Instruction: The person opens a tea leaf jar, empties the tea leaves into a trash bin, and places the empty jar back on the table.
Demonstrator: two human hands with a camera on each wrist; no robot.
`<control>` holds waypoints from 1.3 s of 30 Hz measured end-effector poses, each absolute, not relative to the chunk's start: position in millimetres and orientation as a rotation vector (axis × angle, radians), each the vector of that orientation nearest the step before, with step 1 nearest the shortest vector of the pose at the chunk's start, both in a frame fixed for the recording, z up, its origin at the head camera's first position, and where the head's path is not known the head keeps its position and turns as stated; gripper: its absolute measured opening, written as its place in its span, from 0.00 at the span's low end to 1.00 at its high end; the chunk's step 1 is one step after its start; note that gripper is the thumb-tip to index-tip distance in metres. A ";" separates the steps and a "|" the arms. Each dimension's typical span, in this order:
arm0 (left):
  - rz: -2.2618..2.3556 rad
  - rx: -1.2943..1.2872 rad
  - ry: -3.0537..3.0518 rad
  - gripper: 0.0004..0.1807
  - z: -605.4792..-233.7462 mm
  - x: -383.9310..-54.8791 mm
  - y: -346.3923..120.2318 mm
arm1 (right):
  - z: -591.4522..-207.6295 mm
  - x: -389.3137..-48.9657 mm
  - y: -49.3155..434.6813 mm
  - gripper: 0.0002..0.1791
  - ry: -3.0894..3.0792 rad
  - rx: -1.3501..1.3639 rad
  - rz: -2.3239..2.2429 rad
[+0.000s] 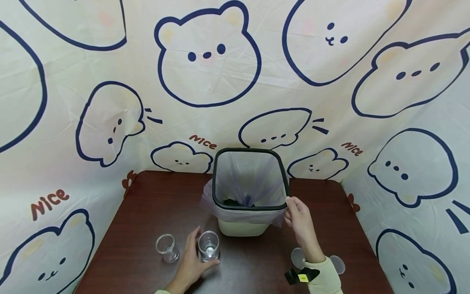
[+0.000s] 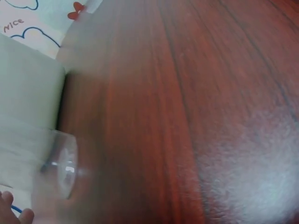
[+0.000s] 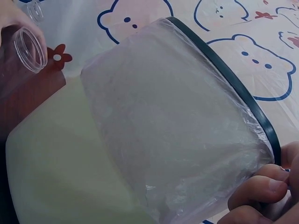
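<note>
A clear jar, uncapped, stands on the table, and my left hand is spread around its left and near sides. The thumb lies by the jar's near side; a narrow gap shows between fingertips and jar in the left wrist view. My right hand pinches the dark green rim of a cream bin at its near right corner. A pale purple bag lines the bin and folds over the rim; some dark matter lies inside.
Left of my left hand stands a second clear jar. Under my right forearm lie two round clear lids, partly covered by the sleeve and wrist camera. A cloth printed with bears surrounds the dark brown table.
</note>
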State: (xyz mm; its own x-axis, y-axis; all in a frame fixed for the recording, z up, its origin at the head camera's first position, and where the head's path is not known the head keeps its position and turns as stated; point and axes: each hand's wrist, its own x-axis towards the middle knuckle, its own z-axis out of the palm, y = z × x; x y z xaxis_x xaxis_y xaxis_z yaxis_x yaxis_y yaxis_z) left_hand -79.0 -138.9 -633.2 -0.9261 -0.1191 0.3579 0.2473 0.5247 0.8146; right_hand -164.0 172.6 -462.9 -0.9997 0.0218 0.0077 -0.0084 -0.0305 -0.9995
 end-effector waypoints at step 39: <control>-0.956 -0.272 -2.510 0.29 -533.8 -99.3 -163.3 | -456.5 -163.3 191.4 0.26 -2.303 -0.010 2.134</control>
